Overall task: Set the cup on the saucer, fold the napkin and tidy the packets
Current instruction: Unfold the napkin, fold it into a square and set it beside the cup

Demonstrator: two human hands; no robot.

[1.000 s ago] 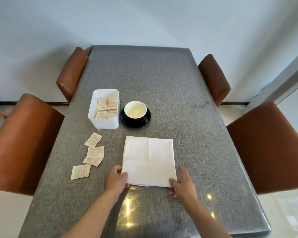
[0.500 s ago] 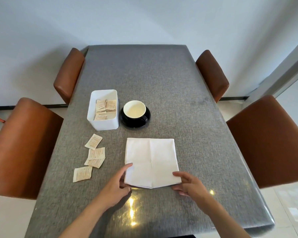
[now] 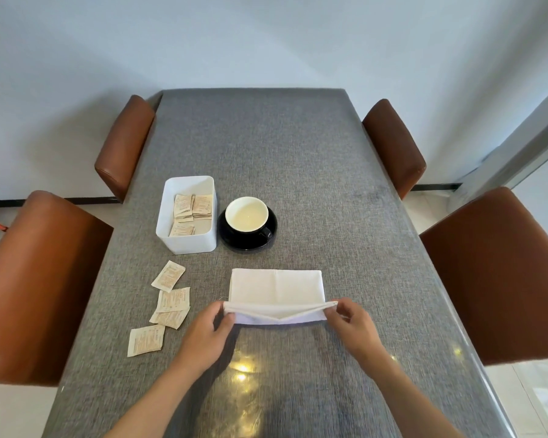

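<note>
The white cup is set on the black saucer. The napkin is half folded; four packets lie loose.

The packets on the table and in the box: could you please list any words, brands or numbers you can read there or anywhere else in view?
Loose packets: brownish print, too small and blurred to read.
Packets in the white box: the same print, also unreadable.
Cup, saucer, napkin: no text visible.
Nothing legible anywhere in view.

A home dining room: a long grey table flanked left and right by brown leather chairs, against a plain white wall.
</note>
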